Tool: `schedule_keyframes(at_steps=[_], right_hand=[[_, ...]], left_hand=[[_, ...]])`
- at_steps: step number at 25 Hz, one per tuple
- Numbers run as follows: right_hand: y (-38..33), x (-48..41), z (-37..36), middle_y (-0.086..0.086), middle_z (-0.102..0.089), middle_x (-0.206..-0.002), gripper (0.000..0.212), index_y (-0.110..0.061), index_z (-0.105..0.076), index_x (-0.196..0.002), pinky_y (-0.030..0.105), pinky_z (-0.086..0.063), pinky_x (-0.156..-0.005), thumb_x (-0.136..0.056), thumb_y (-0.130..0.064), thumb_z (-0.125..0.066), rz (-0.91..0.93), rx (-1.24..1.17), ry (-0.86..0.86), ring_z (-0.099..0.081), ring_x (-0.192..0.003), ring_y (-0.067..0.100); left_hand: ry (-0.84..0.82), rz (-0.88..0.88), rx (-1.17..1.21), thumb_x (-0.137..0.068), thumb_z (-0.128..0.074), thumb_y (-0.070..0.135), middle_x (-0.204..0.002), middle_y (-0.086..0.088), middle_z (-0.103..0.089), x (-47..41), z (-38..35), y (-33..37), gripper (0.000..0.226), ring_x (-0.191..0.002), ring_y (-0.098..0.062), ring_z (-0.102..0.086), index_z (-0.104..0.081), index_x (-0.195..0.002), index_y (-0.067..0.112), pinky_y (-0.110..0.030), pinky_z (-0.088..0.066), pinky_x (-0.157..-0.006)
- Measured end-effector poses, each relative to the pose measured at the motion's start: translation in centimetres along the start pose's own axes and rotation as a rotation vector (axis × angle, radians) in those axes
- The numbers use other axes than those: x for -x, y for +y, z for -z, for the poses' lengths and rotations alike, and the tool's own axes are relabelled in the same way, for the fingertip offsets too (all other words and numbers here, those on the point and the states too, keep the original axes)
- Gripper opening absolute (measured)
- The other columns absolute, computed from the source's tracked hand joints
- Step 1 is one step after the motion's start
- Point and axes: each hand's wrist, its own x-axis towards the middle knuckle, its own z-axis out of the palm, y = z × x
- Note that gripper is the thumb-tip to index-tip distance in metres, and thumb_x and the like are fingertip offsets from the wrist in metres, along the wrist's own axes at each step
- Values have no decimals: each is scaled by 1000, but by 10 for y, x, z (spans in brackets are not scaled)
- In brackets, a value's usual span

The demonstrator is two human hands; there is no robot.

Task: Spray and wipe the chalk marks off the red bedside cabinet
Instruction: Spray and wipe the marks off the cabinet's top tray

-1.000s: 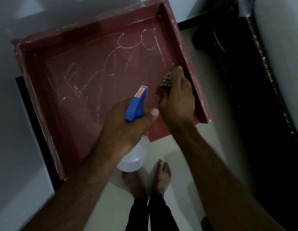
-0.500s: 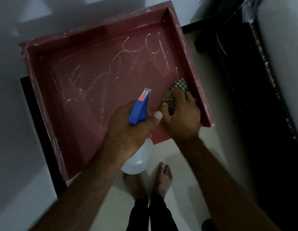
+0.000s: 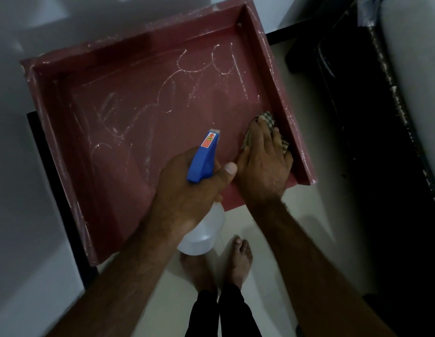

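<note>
Now left hand [image 3: 187, 198] curled round spray bottle [image 3: 204, 159] above red cabinet [image 3: 138, 55]; right hand [image 3: 265, 166], fingers flat, presses checked cloth [image 3: 268, 117] by the right rim; chalk marks [image 3: 168, 93] across the top.

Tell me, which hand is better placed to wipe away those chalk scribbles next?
The right hand: it presses the brown checked cloth on the red cabinet top, near the white chalk marks. The left hand grips the clear plastic spray bottle with the blue head, so it is busy.
</note>
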Motion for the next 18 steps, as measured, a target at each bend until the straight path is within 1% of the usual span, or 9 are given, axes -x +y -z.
schedule_keyframes(at_steps=[2,4,7,10,12,13,15,16,18], right_hand=[[-2,-5,-1,2,-27,-171,66,-23,-26,-164,64,-22,-123,-104,-51,-29,-33,-24,-15,-22,-159,28],[-2,-6,-2,3,-27,-171,68,-22,-25,-164,63,-21,-124,-105,-53,-38,-31,-25,-16,-21,-159,28],[6,-1,1,8,-31,-169,71,-18,-21,-165,64,-25,-123,-105,-38,-53,10,0,-39,-25,-157,32],[22,7,6,12,-36,-166,75,-15,-25,-164,61,-30,-122,-99,-24,-61,54,4,-49,-32,-155,34],[30,10,7,13,-39,-164,73,-14,-29,-163,60,-31,-121,-97,-16,-61,84,-7,-30,-35,-153,34],[32,10,6,12,-39,-164,74,-14,-30,-162,60,-31,-121,-96,-15,-62,83,-12,-29,-35,-153,34],[31,10,3,12,-41,-163,74,-14,-31,-162,60,-31,-121,-95,-15,-64,66,-14,-16,-36,-152,33],[31,10,1,12,-42,-163,73,-13,-32,-161,60,-31,-121,-95,-16,-63,65,-19,-1,-37,-152,33],[33,11,-2,11,-43,-162,68,-13,-34,-161,60,-32,-120,-99,-21,-61,79,-36,33,-38,-151,33]], left_hand=[[5,9,-1,-86,-71,37,-76,-18,-69,-1,-1,1,35,-64,-15,-67,-62,-91,4,-5,-46,-53],[1,20,7,-86,-71,37,-77,-15,-70,-2,-2,3,34,-66,-13,-68,-63,-94,5,-5,-45,-52],[-4,18,-16,-87,-71,38,-77,-16,-71,-4,-4,5,35,-67,-14,-68,-64,-93,5,-4,-45,-53],[-11,32,-38,-87,-72,36,-74,-17,-69,-8,-5,8,35,-59,-11,-66,-63,-92,2,-4,-43,-49],[-26,52,-57,-87,-72,35,-72,-18,-68,-12,-5,8,35,-58,-14,-65,-62,-88,1,-5,-42,-47],[-40,64,-70,-87,-73,36,-68,-15,-66,-15,-5,7,36,-59,-17,-66,-60,-83,2,-6,-42,-46],[-53,84,-95,-86,-74,37,-55,-2,-55,-17,-5,5,38,-61,-23,-68,-52,-70,10,-6,-40,-44],[-54,90,-102,-86,-75,37,-52,1,-52,-18,-6,4,41,-60,-24,-68,-48,-66,13,-7,-39,-43],[-52,104,-102,-85,-75,38,-53,0,-49,-19,-7,2,43,-57,-19,-66,-45,-65,15,-7,-38,-42]])
